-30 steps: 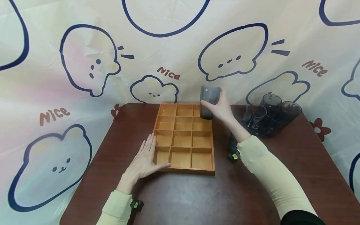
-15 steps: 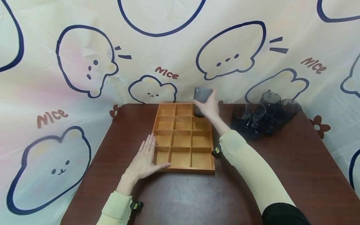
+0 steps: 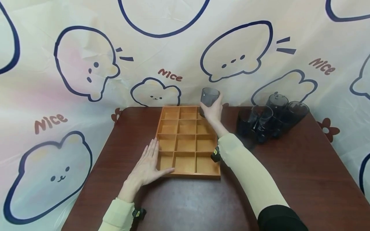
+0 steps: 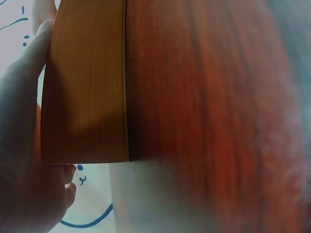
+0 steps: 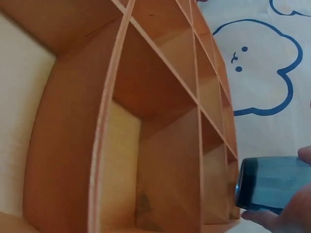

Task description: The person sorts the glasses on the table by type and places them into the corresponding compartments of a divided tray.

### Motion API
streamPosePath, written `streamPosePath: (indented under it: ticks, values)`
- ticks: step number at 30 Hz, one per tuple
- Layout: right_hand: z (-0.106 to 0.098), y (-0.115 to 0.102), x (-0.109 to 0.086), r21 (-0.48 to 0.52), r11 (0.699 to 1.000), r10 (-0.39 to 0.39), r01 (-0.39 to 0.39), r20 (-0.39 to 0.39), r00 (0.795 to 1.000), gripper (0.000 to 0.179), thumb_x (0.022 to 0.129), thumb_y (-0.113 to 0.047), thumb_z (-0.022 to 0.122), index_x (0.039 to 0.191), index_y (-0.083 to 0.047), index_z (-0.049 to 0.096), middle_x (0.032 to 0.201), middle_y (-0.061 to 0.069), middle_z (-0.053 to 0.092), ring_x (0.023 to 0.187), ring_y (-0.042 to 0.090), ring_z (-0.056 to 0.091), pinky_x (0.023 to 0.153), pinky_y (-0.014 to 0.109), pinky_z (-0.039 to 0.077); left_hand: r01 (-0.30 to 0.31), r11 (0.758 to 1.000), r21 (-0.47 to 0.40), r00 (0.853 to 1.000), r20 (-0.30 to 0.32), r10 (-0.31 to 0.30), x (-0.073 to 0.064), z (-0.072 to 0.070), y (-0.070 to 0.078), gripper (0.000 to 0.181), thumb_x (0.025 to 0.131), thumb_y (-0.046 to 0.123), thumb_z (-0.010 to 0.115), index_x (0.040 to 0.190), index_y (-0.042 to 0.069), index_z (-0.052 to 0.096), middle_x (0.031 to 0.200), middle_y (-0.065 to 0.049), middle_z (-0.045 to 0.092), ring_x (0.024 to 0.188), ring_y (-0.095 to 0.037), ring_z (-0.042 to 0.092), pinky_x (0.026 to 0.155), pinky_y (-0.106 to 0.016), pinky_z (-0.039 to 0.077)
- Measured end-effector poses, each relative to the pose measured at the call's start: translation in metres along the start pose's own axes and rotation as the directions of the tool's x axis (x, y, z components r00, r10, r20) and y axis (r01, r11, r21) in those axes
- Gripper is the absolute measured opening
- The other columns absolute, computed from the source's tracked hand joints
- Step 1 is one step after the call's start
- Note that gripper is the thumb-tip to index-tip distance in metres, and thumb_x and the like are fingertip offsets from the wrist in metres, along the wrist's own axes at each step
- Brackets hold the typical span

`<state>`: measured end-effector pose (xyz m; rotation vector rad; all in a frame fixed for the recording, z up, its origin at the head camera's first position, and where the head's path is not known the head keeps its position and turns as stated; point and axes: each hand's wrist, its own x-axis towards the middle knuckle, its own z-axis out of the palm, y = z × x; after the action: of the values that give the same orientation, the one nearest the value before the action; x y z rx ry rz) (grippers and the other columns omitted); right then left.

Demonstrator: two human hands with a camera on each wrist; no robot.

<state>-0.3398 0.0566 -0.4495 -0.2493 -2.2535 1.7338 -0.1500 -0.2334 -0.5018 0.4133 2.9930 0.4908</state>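
Observation:
A smoky grey drinking glass [image 3: 209, 96] is gripped in my right hand [image 3: 213, 112], thumb on its left side and fingers round the right. It stands mouth up over the far right corner of a wooden box with several compartments [image 3: 186, 141]; its base overlaps the corner compartment in the head view. From the right wrist view, the base of the glass [image 5: 279, 182] shows close to the box's far edge. My left hand [image 3: 145, 170] lies along the box's near left corner, fingers straight on the left side and thumb at the front edge.
Several more dark glasses [image 3: 277, 104] stand grouped at the back right of the brown table [image 3: 303, 166]. Behind the table hangs a pale cloth [image 3: 185, 54] with cartoon drawings. My right forearm [image 3: 245, 173] reaches past the box's right side.
My right hand has carried the glass left to the box's far right corner, and the glass now tips so its mouth shows more. The left hand stays on the box.

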Motion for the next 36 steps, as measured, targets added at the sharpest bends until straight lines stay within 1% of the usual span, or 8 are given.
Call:
streamPosePath:
  ticks: [5,15,16,22,23,28,31,36]
  values:
    - [0.008,0.009,-0.001,0.03,0.999,-0.036,0.038,-0.041,0.999,0.101,0.094,-0.018,0.086,0.171,-0.011,0.021,0.171,0.023,0.042,0.158,0.045,0.044,0.132,0.06,0.039,-0.002,1.0,0.003,1.0,0.0,0.002,-0.001,-0.001,0.0,0.137,0.088,0.086,0.067,0.175,-0.003,0.009,0.186,-0.02,0.002,0.175,-0.038,0.007,0.142,-0.058,0.014]
    - [0.01,0.024,-0.003,-0.001,0.998,-0.06,0.06,0.005,0.998,0.101,0.089,-0.015,0.09,0.167,-0.01,0.026,0.168,0.025,0.045,0.158,0.047,0.044,0.134,0.062,0.036,0.002,1.0,0.004,1.0,0.003,-0.002,-0.002,-0.002,0.002,0.137,0.088,0.085,0.067,0.175,-0.003,0.01,0.186,-0.02,0.002,0.175,-0.038,0.007,0.142,-0.059,0.014]
    - [0.013,0.035,0.004,0.009,0.998,-0.066,0.066,0.002,0.998,0.103,0.087,-0.02,0.092,0.167,-0.012,0.027,0.168,0.023,0.047,0.159,0.044,0.045,0.134,0.059,0.037,0.004,1.0,0.002,1.0,0.004,-0.004,-0.002,-0.002,0.002,0.137,0.088,0.085,0.067,0.175,-0.003,0.01,0.186,-0.02,0.003,0.175,-0.038,0.007,0.142,-0.059,0.014]
    - [0.014,0.039,0.004,-0.014,0.998,-0.068,0.068,0.006,0.998,0.1,0.087,-0.02,0.092,0.165,-0.014,0.029,0.167,0.021,0.049,0.158,0.044,0.046,0.132,0.061,0.038,0.017,1.0,-0.007,1.0,0.014,-0.017,-0.002,-0.002,0.003,0.137,0.087,0.086,0.067,0.175,-0.002,0.009,0.187,-0.019,0.001,0.175,-0.037,0.006,0.142,-0.057,0.014]
    - [0.011,0.03,-0.003,-0.031,0.997,-0.065,0.065,0.012,0.998,0.098,0.088,-0.015,0.09,0.165,-0.012,0.03,0.168,0.023,0.048,0.158,0.046,0.046,0.132,0.064,0.037,0.018,1.0,-0.007,1.0,0.015,-0.018,-0.002,-0.002,0.003,0.137,0.087,0.086,0.067,0.175,-0.002,0.009,0.187,-0.019,0.001,0.175,-0.037,0.006,0.142,-0.057,0.014]
    - [0.012,0.048,0.005,-0.07,0.995,-0.075,0.075,0.005,0.997,0.099,0.085,-0.023,0.094,0.163,-0.018,0.033,0.165,0.021,0.052,0.155,0.044,0.05,0.128,0.061,0.043,0.023,1.0,-0.003,1.0,0.017,-0.023,-0.001,-0.001,0.003,0.138,0.087,0.087,0.067,0.175,-0.002,0.009,0.187,-0.018,0.001,0.175,-0.037,0.006,0.142,-0.057,0.014]
    - [0.01,0.047,0.003,-0.066,0.995,-0.071,0.072,0.022,0.997,0.1,0.086,-0.023,0.093,0.165,-0.016,0.031,0.165,0.022,0.051,0.156,0.045,0.049,0.129,0.062,0.041,0.026,1.0,0.002,1.0,0.014,-0.026,-0.001,-0.001,0.002,0.138,0.087,0.088,0.066,0.175,-0.002,0.009,0.187,-0.019,0.001,0.175,-0.037,0.006,0.142,-0.057,0.015]
    - [0.014,0.059,0.008,-0.086,0.994,-0.069,0.071,0.027,0.997,0.103,0.086,-0.026,0.093,0.166,-0.017,0.029,0.166,0.021,0.051,0.155,0.043,0.049,0.129,0.058,0.042,0.02,1.0,0.001,1.0,0.017,-0.02,0.0,-0.001,0.002,0.137,0.088,0.087,0.066,0.175,-0.002,0.008,0.186,-0.019,0.001,0.175,-0.037,0.005,0.142,-0.057,0.014]
